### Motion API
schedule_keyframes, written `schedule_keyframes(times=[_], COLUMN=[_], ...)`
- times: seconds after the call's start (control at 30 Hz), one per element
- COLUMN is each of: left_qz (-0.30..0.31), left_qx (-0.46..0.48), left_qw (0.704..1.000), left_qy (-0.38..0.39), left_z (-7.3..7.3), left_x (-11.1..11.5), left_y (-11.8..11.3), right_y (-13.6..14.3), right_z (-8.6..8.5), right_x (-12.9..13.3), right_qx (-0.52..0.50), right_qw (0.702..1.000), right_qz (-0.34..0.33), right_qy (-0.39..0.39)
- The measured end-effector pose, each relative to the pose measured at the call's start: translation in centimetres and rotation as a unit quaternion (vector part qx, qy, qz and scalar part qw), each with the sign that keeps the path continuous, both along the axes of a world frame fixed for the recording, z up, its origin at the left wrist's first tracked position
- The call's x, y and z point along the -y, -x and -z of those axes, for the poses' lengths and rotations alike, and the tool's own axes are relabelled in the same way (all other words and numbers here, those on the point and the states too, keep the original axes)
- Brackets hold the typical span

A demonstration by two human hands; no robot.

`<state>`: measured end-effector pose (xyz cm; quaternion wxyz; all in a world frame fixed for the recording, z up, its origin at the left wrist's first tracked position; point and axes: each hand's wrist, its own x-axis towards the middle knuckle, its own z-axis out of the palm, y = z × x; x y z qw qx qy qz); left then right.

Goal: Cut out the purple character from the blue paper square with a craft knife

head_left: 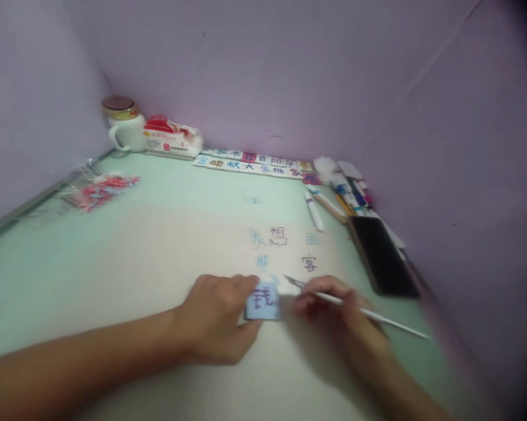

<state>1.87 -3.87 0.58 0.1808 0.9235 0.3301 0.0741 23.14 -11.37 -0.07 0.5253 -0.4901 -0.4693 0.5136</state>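
Observation:
A small blue square card (263, 301) with a purple Chinese character lies on the pale tabletop (158, 251). My left hand (224, 318) grips its left side between thumb and fingers. To the right of the card, my right hand (333, 310) is closed round a thin white brush (381, 318), whose dark tip points up and left, just above the card's upper right corner. Beyond the hands, several characters (278, 237) in blue and purple are written on the surface. A light blue smear shows just behind the card.
Along the back wall stand a white lidded mug (129, 133), a tissue pack (171, 137) and two rows of character cards (250, 166). A plastic bag of red and blue pieces (106, 190) lies left. Markers (314, 210) and a black phone (381, 254) lie right.

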Motion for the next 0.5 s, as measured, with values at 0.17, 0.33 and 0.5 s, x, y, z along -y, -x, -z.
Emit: schedule_keyframes(times=[0.17, 0.33, 0.5], left_qz=[-0.022, -0.023, -0.014], left_qx=[-0.020, -0.025, -0.015], left_qw=[0.999, 0.999, 1.000], left_qy=[0.010, 0.005, 0.010], left_z=[-0.2, -0.2, -0.3], left_x=[0.1, 0.0, 0.0], left_y=[-0.2, -0.3, -0.3], right_y=[-0.3, 0.9, 1.8], right_z=[-0.4, 0.3, 0.7], right_x=[-1.0, -1.6, -1.8], right_qx=[0.058, 0.003, -0.010], right_qw=[0.998, 0.997, 0.994], right_qz=[-0.035, 0.063, 0.107], right_qy=[0.018, 0.044, 0.035])
